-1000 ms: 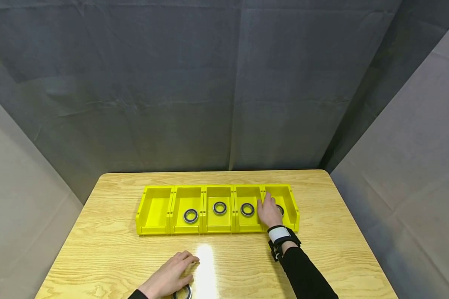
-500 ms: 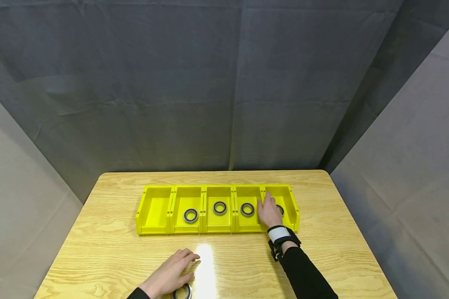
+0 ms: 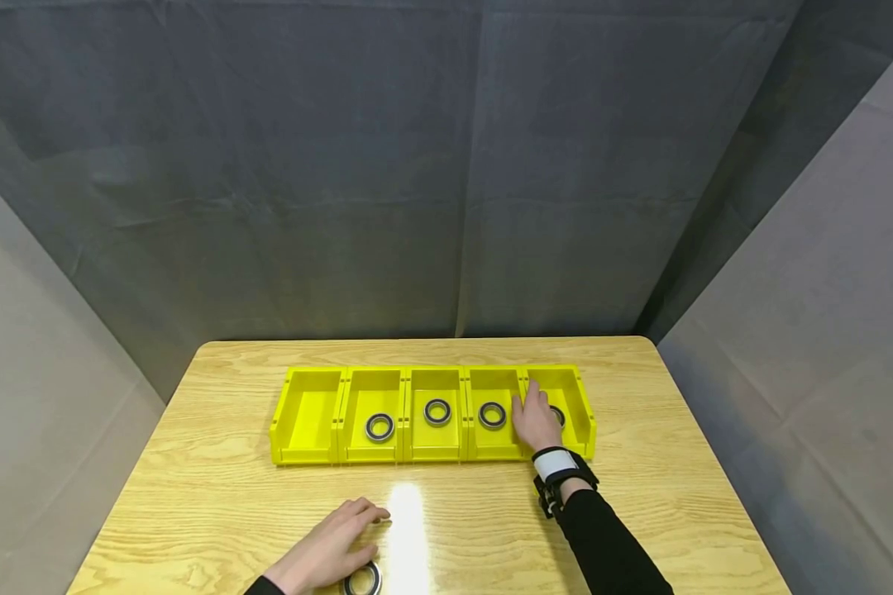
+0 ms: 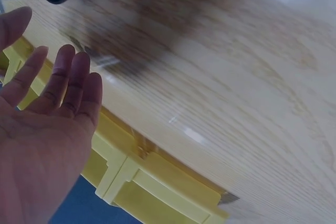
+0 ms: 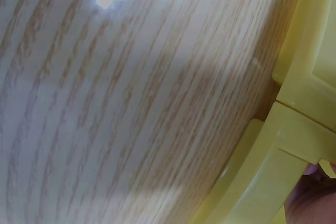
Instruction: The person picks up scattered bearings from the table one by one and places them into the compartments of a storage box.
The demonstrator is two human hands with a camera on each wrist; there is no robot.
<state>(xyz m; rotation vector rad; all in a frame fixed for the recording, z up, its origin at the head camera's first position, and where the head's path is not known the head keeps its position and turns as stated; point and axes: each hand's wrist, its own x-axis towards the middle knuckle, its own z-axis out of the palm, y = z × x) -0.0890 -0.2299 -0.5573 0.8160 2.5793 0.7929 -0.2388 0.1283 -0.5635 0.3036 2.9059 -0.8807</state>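
My left hand is held low at the front of the table, fingers extended and a little spread. Its thumb overlaps the edge of a ball bearing, a dark ring with a bright metal rim. The left wrist view shows the bare palm with nothing in it. Over at the row's right end, my right hand reaches into the last yellow bin, thumb apart from the fingers beside the divider. One bearing in that bin is partly hidden behind this hand. Only a sliver of the right hand shows in the right wrist view.
Several yellow bins stand side by side across the table. Single bearings lie in the second bin, the middle bin and the fourth bin. Grey curtains hang behind and at both sides.
My left hand has drawn back slightly to the left, its thumb shifting a little across the loose bearing. My right hand and the bins look unchanged.
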